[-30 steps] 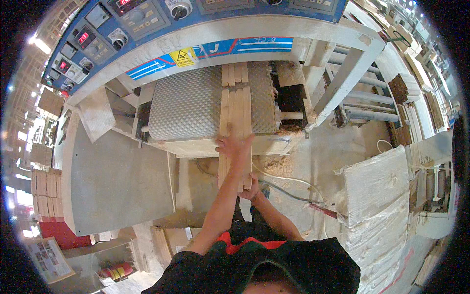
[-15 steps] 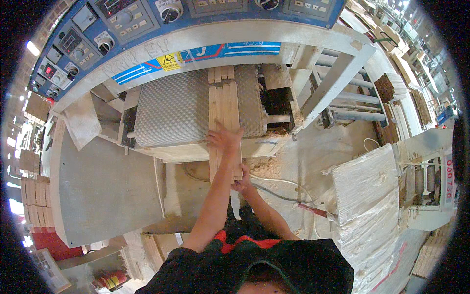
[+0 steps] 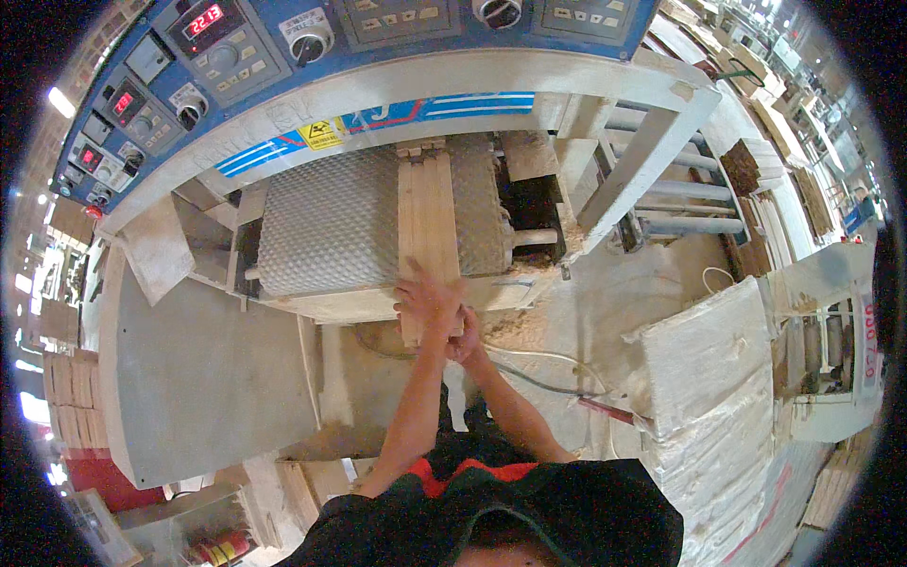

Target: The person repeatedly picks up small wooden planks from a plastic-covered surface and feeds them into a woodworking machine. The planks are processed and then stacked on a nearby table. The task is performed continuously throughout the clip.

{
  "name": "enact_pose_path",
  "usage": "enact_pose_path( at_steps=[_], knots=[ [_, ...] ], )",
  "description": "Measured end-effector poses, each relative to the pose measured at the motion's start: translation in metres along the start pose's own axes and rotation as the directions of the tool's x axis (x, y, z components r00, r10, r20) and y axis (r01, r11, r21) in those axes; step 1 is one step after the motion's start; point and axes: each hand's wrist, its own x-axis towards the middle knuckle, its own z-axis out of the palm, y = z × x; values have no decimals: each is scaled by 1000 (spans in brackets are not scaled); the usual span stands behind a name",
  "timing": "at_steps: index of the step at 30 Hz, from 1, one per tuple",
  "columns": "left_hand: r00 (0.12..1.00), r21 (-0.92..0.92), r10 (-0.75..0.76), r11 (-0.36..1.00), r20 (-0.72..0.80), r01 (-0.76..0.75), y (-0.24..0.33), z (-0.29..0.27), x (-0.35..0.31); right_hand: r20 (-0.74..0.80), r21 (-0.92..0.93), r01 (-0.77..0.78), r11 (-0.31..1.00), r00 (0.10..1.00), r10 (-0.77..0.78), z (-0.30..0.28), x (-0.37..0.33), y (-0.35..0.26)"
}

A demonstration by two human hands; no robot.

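A bundle of long, pale wooden strips (image 3: pixel 428 217) lies side by side on the textured grey feed belt (image 3: pixel 326 227), its near end sticking out over the belt's front edge. My left hand (image 3: pixel 430 300) rests across the top of the strips close to that edge, fingers spread. Below it, my right hand (image 3: pixel 463 338) grips the near end of the strips from the right, its fingers partly hidden. Further in, the ends of other wooden strips (image 3: pixel 421 148) show just ahead of the bundle, under the machine frame.
A blue control panel (image 3: pixel 378 24) with knobs and red displays spans the far side. To the left is a grey sheet-like surface (image 3: pixel 213 369). A white-wrapped stack (image 3: pixel 709 359) stands at right, near metal rollers (image 3: pixel 685 189). A hose (image 3: pixel 539 378) crosses the dusty floor.
The strips have moved farther onto the belt, away from me, closing up to the pieces ahead. My right hand has moved forward with their near end, closer to my left hand.
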Motion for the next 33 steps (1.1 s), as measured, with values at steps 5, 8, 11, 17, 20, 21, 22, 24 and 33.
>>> enact_pose_path(
  at_steps=[5, 8, 11, 17, 20, 21, 22, 24, 33],
  knots=[
    [989, -20, 70, 997, -128, -73, 15, 23, 19, 230, 294, -248, 923, 956, 183, -30, -24, -22],
    [991, 17, 57, 998, -123, -55, 29, 13, 30, 194, 19, -145, 989, 971, 138, -36, -61, -33],
    [989, -21, 63, 998, -133, -66, 29, 7, 37, -15, -146, -18, 989, 1000, 16, -27, -116, -40],
    [992, -50, 84, 995, -96, -89, 36, 6, 48, -231, -181, 183, 966, 947, -223, -78, -213, -56],
    [992, -14, 62, 998, -108, -64, 36, 11, 55, -292, -202, 242, 949, 910, -294, -91, -245, -58],
    [991, -2, 59, 998, -123, -60, 36, 14, 56, -314, -196, 258, 946, 897, -310, -91, -254, -57],
    [990, -12, 49, 999, -132, -51, 35, 17, 58, -337, -190, 273, 943, 884, -324, -91, -259, -55],
    [989, -33, 29, 999, -148, -34, 36, 16, 61, -352, -191, 291, 938, 871, -342, -93, -262, -55],
    [996, -51, 56, 997, -75, -60, 49, -10, 61, -357, -220, 300, 928, 861, -363, -100, -243, -50]
  ],
)
